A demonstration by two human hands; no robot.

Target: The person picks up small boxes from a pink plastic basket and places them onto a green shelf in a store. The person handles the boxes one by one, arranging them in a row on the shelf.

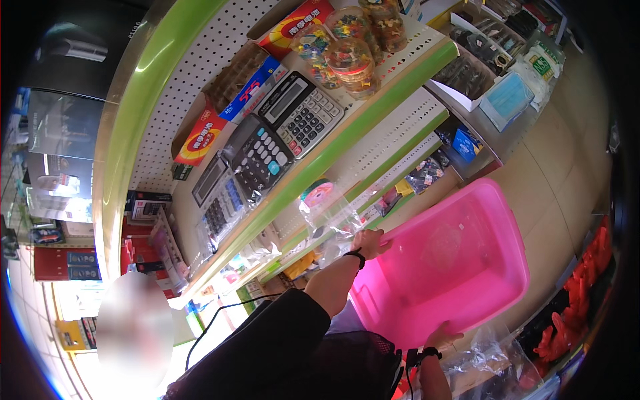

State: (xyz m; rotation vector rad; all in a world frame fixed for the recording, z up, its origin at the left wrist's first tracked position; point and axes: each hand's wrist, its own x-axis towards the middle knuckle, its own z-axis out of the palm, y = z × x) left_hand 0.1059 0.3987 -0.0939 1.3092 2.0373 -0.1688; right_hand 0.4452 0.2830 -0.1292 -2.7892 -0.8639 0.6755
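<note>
A pink plastic storage tub [430,255] is held before me over the tiled floor, its open side facing me. My left hand [369,243] grips the tub's rim on the side by the shelves, with a black band on the wrist. On the opposite rim, my right hand [442,336] has hold of the tub, its fingers partly hidden by the tub wall. A small white sticker [461,226] shows on the tub's inside. Beside my left hand, clear plastic packaging [332,220] hangs at the shelf edge.
Calculators [302,112] and plastic jars of push pins [352,65] stand on a green-edged shelf [320,155] to the left. Ahead, a side table holds blue face masks [507,97]. Red gloves [560,332] and clear plastic bags [485,357] lie at right.
</note>
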